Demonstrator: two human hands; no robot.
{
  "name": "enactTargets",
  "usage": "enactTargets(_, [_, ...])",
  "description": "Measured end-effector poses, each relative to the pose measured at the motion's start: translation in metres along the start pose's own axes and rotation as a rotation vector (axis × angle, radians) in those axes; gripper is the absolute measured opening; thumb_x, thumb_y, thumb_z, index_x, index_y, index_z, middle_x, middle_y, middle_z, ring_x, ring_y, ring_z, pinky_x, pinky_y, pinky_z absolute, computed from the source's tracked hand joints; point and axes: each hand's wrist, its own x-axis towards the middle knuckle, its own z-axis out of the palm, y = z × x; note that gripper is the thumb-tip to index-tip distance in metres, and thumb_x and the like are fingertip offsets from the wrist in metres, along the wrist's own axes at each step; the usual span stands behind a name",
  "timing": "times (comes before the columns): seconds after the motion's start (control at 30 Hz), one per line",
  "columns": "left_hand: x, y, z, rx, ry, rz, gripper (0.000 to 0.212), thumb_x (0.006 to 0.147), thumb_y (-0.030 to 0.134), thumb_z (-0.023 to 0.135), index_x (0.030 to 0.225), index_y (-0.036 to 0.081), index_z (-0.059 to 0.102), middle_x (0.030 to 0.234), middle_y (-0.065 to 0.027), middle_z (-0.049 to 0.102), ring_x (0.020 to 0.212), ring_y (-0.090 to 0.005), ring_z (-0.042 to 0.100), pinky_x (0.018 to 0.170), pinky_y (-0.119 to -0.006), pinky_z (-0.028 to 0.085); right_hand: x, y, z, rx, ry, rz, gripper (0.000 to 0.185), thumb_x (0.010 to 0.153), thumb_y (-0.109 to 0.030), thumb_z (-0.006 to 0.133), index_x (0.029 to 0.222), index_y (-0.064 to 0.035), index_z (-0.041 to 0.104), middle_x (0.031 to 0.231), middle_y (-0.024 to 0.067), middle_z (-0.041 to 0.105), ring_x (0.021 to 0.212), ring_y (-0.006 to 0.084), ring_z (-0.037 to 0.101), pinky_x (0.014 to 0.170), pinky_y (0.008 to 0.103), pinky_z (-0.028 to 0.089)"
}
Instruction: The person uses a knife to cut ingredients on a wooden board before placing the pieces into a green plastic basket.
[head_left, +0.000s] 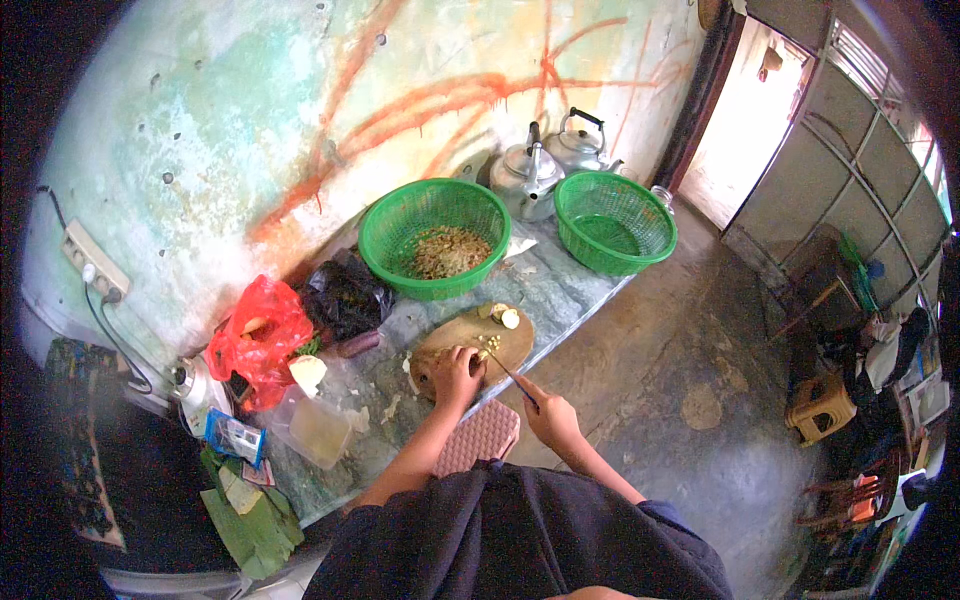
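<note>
On the stone-topped table lies an oval wooden cutting board (442, 337). My left hand (457, 379) rests on its near side, fingers curled over a small piece of food that they mostly hide. My right hand (551, 420) grips a knife (512, 377) by its dark handle, the blade reaching over the board beside my left fingertips. Small pale chopped bits (489, 345) lie at the blade's tip. Farther back on the board sit a pale cut piece (510, 319) and some brownish pieces. A green plastic basket (375, 259) holding a brownish chopped mass stands behind the board.
Another green basket (652, 259) and two metal kettles (517, 184) stand at the back right. To the left are a black plastic bag (341, 292), a red plastic bag (255, 322), a plastic container (319, 431) and green leaves (255, 525). A stool (480, 435) is below the table edge.
</note>
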Motion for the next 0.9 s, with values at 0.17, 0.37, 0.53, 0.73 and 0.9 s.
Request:
enactTargets(0.17, [0.001,0.003,-0.004,-0.043,0.039,-0.034,0.017,0.078,0.024,0.070,0.088,0.013,0.063,0.085,-0.0053,0.062,0.084,-0.0274,0.061,0.072,-0.044,0.045,-0.002,-0.007,-0.002,-0.033,-0.035,0.045,0.043,0.093,-0.023,0.051,0.136,-0.0305,0.049,0.082,0.0208,0.067,0.075,0.0398,0.066,0.064,0.0491,0.052])
enactTargets(0.37, [0.000,-0.003,0.005,-0.073,0.020,-0.057,0.013,0.080,0.023,0.068,0.088,0.014,0.063,0.085,-0.0046,0.062,0.085,-0.0271,0.061,0.072,-0.045,0.043,0.004,0.005,0.011,-0.066,-0.017,-0.052,0.053,0.091,-0.018,0.048,0.142,-0.0288,0.041,0.075,0.0203,0.065,0.066,0.0399,0.065,0.059,0.0516,0.051])
enactTargets(0.53, [-0.005,-0.016,0.018,-0.145,0.042,-0.056,0.013,0.080,0.024,0.068,0.089,0.015,0.064,0.087,-0.0036,0.062,0.087,-0.0270,0.060,0.075,-0.045,0.042,0.019,0.006,0.022,-0.091,-0.034,-0.071,0.051,0.091,-0.019,0.049,0.141,-0.0271,0.042,0.073,0.0202,0.065,0.065,0.0405,0.064,0.057,0.0514,0.051])
enactTargets(0.73, [-0.004,-0.010,0.012,-0.060,0.031,-0.059,0.016,0.079,0.026,0.070,0.090,0.016,0.065,0.088,-0.0025,0.062,0.089,-0.0255,0.060,0.076,-0.044,0.041,0.023,0.010,0.016,-0.057,-0.031,-0.050,0.050,0.094,-0.023,0.047,0.143,-0.0306,0.039,0.074,0.0204,0.066,0.067,0.0399,0.065,0.058,0.0511,0.052])
enactTargets(0.9, [-0.004,-0.009,0.008,-0.040,0.045,-0.046,0.016,0.079,0.025,0.070,0.090,0.015,0.065,0.088,-0.0022,0.063,0.089,-0.0250,0.060,0.076,-0.044,0.041,0.007,-0.001,0.004,-0.070,-0.049,-0.029,0.054,0.094,-0.023,0.047,0.145,-0.0338,0.035,0.080,0.0211,0.066,0.071,0.0390,0.066,0.061,0.0504,0.053])
